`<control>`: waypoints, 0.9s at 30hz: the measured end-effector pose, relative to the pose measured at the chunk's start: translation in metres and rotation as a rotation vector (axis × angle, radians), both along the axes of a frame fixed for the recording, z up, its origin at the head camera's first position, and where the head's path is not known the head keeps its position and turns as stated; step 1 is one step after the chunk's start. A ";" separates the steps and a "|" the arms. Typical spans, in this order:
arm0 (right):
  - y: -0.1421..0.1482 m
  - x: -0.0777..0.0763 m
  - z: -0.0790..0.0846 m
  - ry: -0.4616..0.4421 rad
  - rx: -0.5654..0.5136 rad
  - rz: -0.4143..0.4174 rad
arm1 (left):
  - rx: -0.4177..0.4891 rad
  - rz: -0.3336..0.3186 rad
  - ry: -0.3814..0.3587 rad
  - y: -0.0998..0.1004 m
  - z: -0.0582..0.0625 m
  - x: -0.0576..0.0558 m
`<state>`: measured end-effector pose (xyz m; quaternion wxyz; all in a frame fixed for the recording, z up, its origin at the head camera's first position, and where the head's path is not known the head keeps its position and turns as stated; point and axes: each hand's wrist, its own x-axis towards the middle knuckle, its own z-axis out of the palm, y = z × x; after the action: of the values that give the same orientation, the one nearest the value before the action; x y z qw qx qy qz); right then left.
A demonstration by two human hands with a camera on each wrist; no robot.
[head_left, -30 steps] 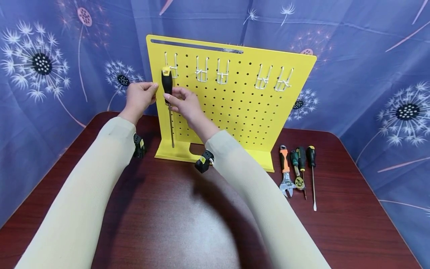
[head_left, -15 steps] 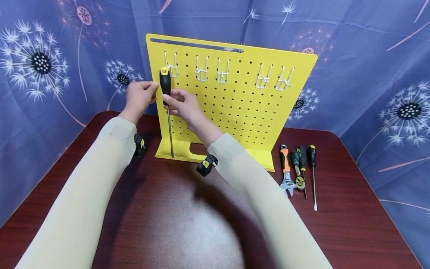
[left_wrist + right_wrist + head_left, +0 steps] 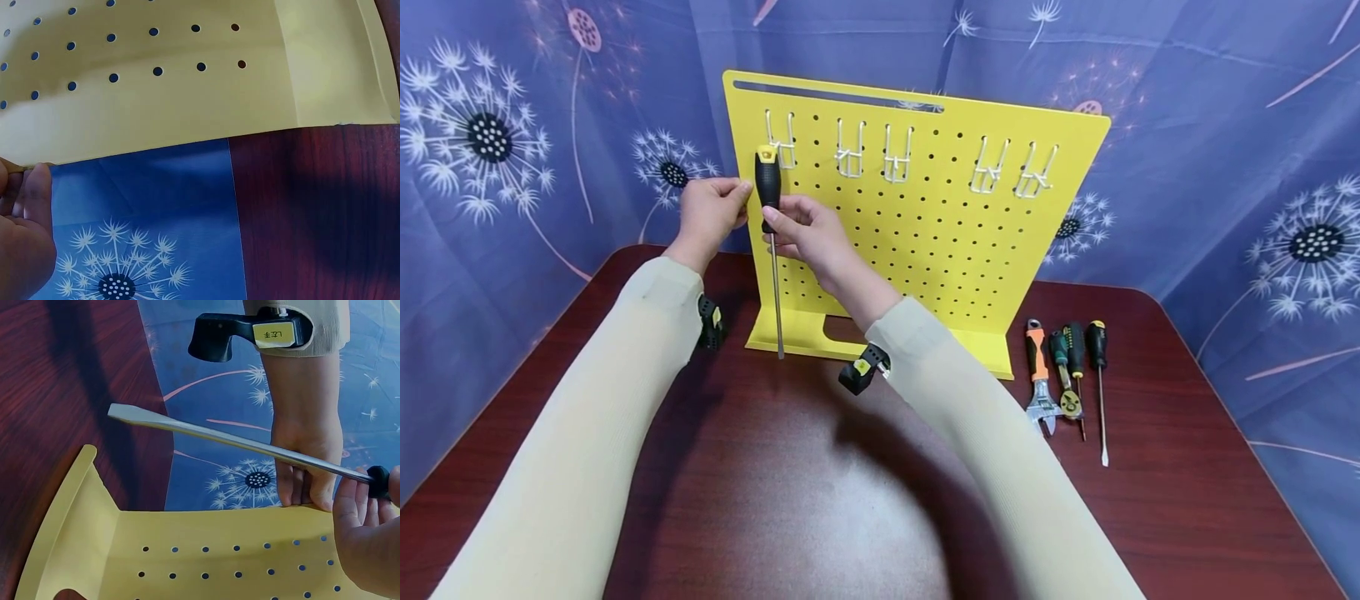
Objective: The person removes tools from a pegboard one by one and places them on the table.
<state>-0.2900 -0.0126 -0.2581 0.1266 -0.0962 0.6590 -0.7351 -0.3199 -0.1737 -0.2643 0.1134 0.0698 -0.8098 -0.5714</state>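
Observation:
A flathead screwdriver (image 3: 768, 179) with a black handle and yellow end hangs upright in my right hand (image 3: 808, 233), which pinches the lower handle where it meets the shaft. In the right wrist view its flat steel tip (image 3: 125, 413) points left. The handle overlaps the leftmost white wire hook (image 3: 786, 154) on the yellow pegboard (image 3: 917, 225). My left hand (image 3: 711, 212) pinches the board's left edge between thumb and fingers. In the left wrist view, the fingertips (image 3: 41, 181) of that hand sit right at the edge.
More white hooks, including one hook (image 3: 850, 158), line the board's upper part. On the dark wooden table (image 3: 775, 483), right of the board, lie an adjustable wrench (image 3: 1039, 367), a ratchet (image 3: 1065, 375) and two screwdrivers, one long (image 3: 1101, 375). A blue patterned curtain (image 3: 1225, 125) hangs behind.
My right hand has drawn the screwdriver slightly left and toward me. Its tip now reaches lower, past the board's base front edge. My left hand stays on the board's edge.

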 end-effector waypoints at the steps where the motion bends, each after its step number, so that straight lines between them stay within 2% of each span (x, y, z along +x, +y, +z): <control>1: 0.000 0.000 0.000 0.001 0.000 -0.003 | -0.003 0.001 0.001 0.000 0.000 0.000; 14: 0.002 0.006 0.008 0.033 0.007 0.015 | 0.005 0.000 -0.002 -0.001 0.001 -0.002; 27: 0.015 0.027 0.010 0.023 0.023 0.071 | -0.006 -0.019 0.048 -0.001 -0.003 0.002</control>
<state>-0.2628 0.0029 -0.2479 0.1463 -0.1265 0.6649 -0.7215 -0.3180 -0.1744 -0.2673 0.1276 0.0482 -0.8092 -0.5714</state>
